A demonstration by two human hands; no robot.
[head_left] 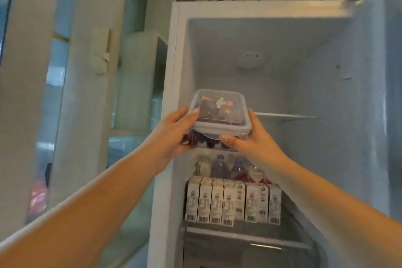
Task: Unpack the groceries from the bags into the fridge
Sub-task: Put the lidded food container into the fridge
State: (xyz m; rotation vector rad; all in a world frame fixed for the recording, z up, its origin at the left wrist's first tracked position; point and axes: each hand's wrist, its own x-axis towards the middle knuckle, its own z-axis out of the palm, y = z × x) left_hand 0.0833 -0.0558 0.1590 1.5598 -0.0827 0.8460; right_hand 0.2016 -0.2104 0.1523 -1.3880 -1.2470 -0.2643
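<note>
We hold a clear plastic container [218, 118] in front of the open fridge [272, 54], level with the front edge of its upper glass shelf [287, 116]. The container has a pale snap-on lid [219, 109] printed with small orange and white shapes, and dark, purplish food shows through its wall below the lid rim.

Our left hand [174, 131] grasps the container's left side: the thumb lies over the lid's edge and the fingers curl underneath the base. Our right hand [250, 137] grasps the right side, the thumb pressed on the near lid tab and the fingers wrapped round the far corner. Both forearms reach up from the bottom corners of the view toward the fridge.

Inside the fridge, the compartment above the glass shelf shows only its white back wall and a round fitting [251, 59]. Below the container, on the next shelf down, a row of small white cartons [230, 202] with barcodes stands side by side at the front edge. Behind the cartons stand bottles [226, 168] with blue caps, their labels too blurred to read. The fridge door [389, 93] stands open at the fridge's right side. Left of the fridge, a pale wall [87, 72] and glass panes are visible, with something pink and blurred [38, 198] low beside them.
</note>
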